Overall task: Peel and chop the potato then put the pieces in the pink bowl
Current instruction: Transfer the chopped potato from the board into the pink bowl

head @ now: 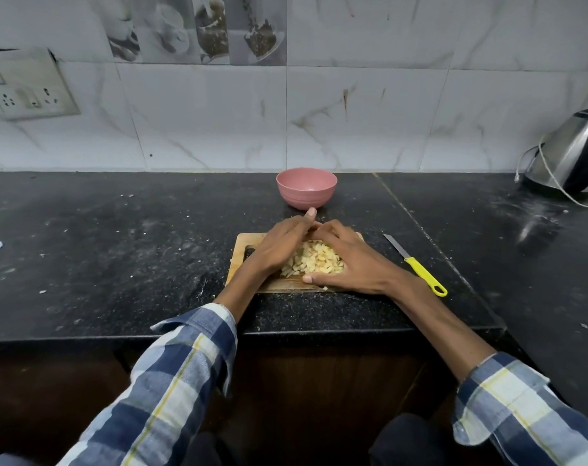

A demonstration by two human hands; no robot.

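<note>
Dim, even indoor light, soft shadows, glare on the kettle [571,153], wide-angle bending at edges, mostly sharp

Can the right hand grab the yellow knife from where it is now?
Probably yes. The knife lies on the counter just to the right of the right hand, with nothing between them. But that hand is cupped around the potato pieces, so it would have to let go of them first.

Bare counter [124,250] around pink bowl [306,188]
</note>
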